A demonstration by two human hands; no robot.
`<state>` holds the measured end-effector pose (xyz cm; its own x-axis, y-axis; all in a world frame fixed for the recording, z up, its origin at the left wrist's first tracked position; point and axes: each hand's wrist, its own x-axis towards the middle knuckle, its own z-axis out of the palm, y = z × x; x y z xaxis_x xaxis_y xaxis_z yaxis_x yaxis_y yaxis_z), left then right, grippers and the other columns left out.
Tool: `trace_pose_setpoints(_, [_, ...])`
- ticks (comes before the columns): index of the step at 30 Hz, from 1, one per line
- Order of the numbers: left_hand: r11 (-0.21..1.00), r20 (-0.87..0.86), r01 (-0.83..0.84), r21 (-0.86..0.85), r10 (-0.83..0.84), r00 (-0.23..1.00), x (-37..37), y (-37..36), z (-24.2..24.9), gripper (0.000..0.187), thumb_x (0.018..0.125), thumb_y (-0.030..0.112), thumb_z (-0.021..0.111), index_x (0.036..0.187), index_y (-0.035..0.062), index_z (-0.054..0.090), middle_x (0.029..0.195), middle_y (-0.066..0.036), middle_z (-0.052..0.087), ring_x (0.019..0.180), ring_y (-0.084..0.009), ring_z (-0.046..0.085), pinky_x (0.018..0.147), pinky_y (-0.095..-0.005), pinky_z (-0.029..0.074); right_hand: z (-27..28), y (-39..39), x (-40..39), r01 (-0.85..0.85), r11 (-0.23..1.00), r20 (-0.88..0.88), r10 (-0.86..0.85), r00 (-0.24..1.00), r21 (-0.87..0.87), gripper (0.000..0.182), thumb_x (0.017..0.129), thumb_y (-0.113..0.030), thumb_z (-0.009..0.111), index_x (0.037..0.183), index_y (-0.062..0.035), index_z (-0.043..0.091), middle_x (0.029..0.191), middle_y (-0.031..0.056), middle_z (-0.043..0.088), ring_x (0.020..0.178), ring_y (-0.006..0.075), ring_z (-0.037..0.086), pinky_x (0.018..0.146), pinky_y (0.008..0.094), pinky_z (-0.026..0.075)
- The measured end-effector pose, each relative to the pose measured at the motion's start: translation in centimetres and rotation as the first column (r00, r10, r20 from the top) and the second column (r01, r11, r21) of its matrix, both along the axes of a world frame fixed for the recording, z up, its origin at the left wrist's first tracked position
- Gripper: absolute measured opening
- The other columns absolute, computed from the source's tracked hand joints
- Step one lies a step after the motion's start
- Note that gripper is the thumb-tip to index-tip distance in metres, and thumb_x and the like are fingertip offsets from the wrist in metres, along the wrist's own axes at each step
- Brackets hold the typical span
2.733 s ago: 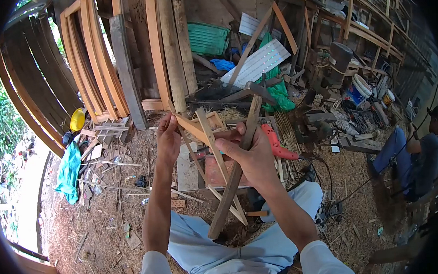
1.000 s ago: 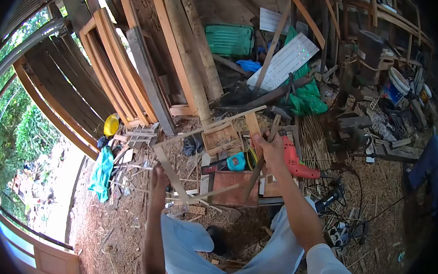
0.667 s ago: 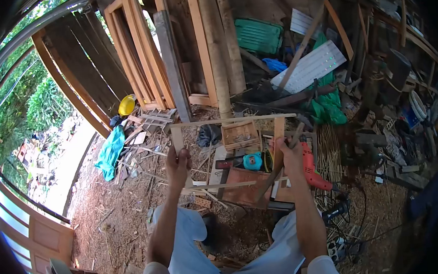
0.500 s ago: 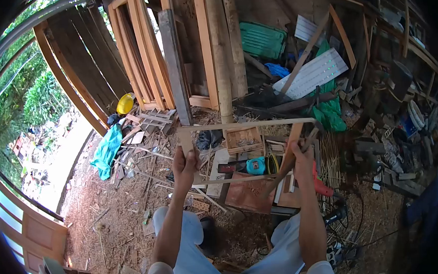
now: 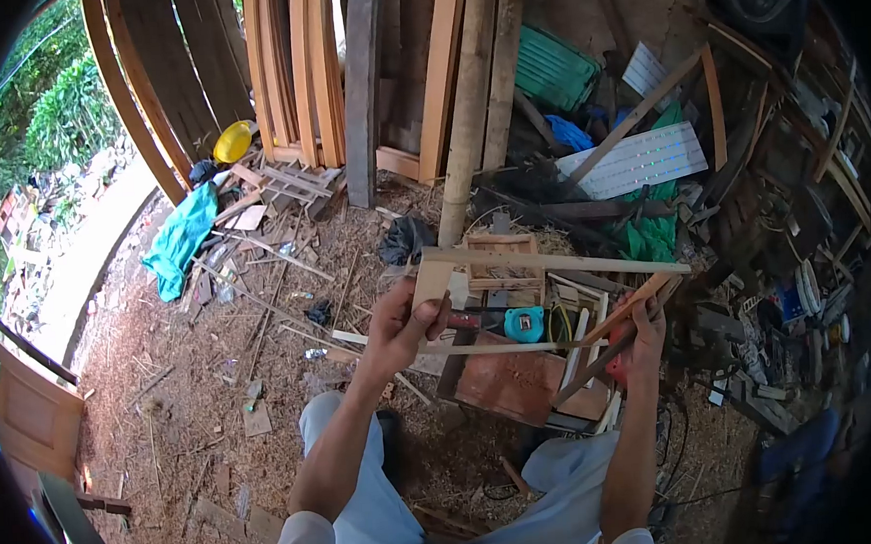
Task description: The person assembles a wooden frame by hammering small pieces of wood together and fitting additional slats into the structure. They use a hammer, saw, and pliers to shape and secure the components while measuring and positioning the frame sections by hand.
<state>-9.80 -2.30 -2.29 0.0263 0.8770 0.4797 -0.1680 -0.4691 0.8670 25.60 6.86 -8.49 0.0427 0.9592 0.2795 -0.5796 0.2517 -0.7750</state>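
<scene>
A light wooden frame of two long strips (image 5: 565,262) spans the space between my hands in the head view. My left hand (image 5: 407,326) is closed around the pale short end piece (image 5: 430,284). At the other end, my right hand (image 5: 644,337) grips a reddish-brown end piece (image 5: 622,308); a dark stick (image 5: 596,367) slants down-left beside it. Beneath the frame are a teal tape measure (image 5: 524,324), a reddish-brown board (image 5: 502,380) and a shallow wooden box (image 5: 507,264). Part of a red tool (image 5: 617,357) shows behind my right hand.
Shavings and offcuts cover the ground (image 5: 206,426). Wooden frames (image 5: 294,76) and a bamboo pole (image 5: 471,110) stand at the back. A turquoise cloth (image 5: 182,243) and yellow helmet-like object (image 5: 233,142) lie left; a white panel (image 5: 638,162) leans among scrap at right.
The view has shifted. The frame has turned, its right end now lower and nearer, and my right hand has moved to the right. Both hands keep hold of it.
</scene>
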Motion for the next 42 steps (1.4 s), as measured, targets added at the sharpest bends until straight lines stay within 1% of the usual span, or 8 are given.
trace_pose_setpoints(12, [0.986,0.008,-0.157,0.056,0.157,0.988,1.2,0.7,-0.8,0.014,0.098,0.011,0.052,0.103,-0.0014,0.054,0.081,-0.004,0.059,0.066,-0.0078,0.053,0.059,-0.0225,0.044,0.4,-1.2,0.6,0.105,0.994,0.054,-0.103,0.993,-0.025,0.038,0.085,-0.016,0.073,0.112,-0.0050,0.049,0.098,0.0090,0.062,0.094,0.0212,0.060,0.084,0.0360,0.050])
trace_pose_setpoints(19, [0.982,-0.038,-0.184,0.050,0.186,0.982,1.0,1.2,-1.1,0.021,0.098,0.015,0.052,0.109,-0.0027,0.055,0.091,-0.007,0.063,0.075,-0.0098,0.060,0.065,-0.0225,0.051,0.5,-1.5,0.8,0.109,0.993,0.068,-0.106,0.992,-0.041,0.036,0.085,-0.017,0.073,0.110,-0.0064,0.050,0.099,0.0092,0.062,0.094,0.0208,0.061,0.084,0.0355,0.050])
trace_pose_setpoints(22, [0.996,0.022,-0.091,0.014,0.090,0.996,1.4,0.8,0.5,0.025,0.099,0.018,0.052,0.109,-0.0037,0.055,0.098,-0.008,0.065,0.080,-0.0115,0.063,0.068,-0.0247,0.052,0.7,-1.7,0.8,0.106,0.993,0.089,-0.101,0.991,-0.056,0.036,0.085,-0.017,0.073,0.110,-0.0048,0.050,0.100,0.0092,0.062,0.094,0.0203,0.061,0.083,0.0349,0.050])
trace_pose_setpoints(24, [0.964,0.028,-0.244,0.107,0.242,0.970,2.2,0.9,2.0,0.037,0.097,0.034,0.054,0.108,-0.0009,0.053,0.102,-0.014,0.066,0.083,-0.0164,0.065,0.070,-0.0286,0.051,0.9,-1.8,0.4,0.132,0.988,0.102,-0.123,0.987,-0.078,0.036,0.084,-0.017,0.074,0.110,-0.0031,0.052,0.099,0.0090,0.062,0.094,0.0199,0.061,0.083,0.0343,0.050])
trace_pose_setpoints(25, [0.957,0.106,-0.281,0.069,0.273,0.956,2.4,1.0,2.3,0.035,0.097,0.032,0.054,0.108,-0.0018,0.054,0.096,-0.014,0.067,0.083,-0.0174,0.067,0.073,-0.0294,0.053,1.1,-1.8,0.4,0.130,0.988,0.102,-0.122,0.987,-0.081,0.036,0.084,-0.017,0.074,0.110,-0.0031,0.052,0.099,0.0090,0.062,0.094,0.0199,0.061,0.083,0.0343,0.050])
trace_pose_setpoints(29, [0.956,0.036,-0.286,-0.070,0.289,0.957,1.9,1.1,3.8,0.028,0.099,0.023,0.051,0.103,-0.0041,0.057,0.080,-0.013,0.068,0.075,-0.0176,0.068,0.069,-0.0280,0.054,1.0,-1.8,0.6,0.107,0.988,0.132,-0.091,0.987,-0.116,0.023,0.088,-0.011,0.068,0.101,-0.0096,0.049,0.098,0.0064,0.063,0.088,0.0137,0.063,0.078,0.0274,0.053])
trace_pose_setpoints(33, [0.948,0.020,-0.299,-0.110,0.303,0.953,2.3,0.6,2.9,0.028,0.099,0.023,0.052,0.100,-0.0051,0.058,0.082,-0.013,0.068,0.075,-0.0177,0.068,0.069,-0.0285,0.054,0.6,-1.5,0.9,0.090,0.992,0.126,-0.078,0.989,-0.088,0.021,0.088,-0.011,0.068,0.095,-0.0119,0.048,0.098,0.0050,0.063,0.085,0.0119,0.062,0.075,0.0253,0.052])
trace_pose_setpoints(42, [0.947,0.163,-0.292,-0.132,0.312,0.936,1.7,0.8,2.4,0.028,0.098,0.021,0.053,0.098,-0.0062,0.061,0.084,-0.014,0.067,0.072,-0.0182,0.067,0.065,-0.0292,0.054,0.5,-1.3,0.3,0.000,0.986,0.198,0.034,0.980,-0.169,0.021,0.087,-0.016,0.070,0.101,-0.0059,0.057,0.091,0.0041,0.064,0.080,0.0117,0.062,0.070,0.0272,0.052])
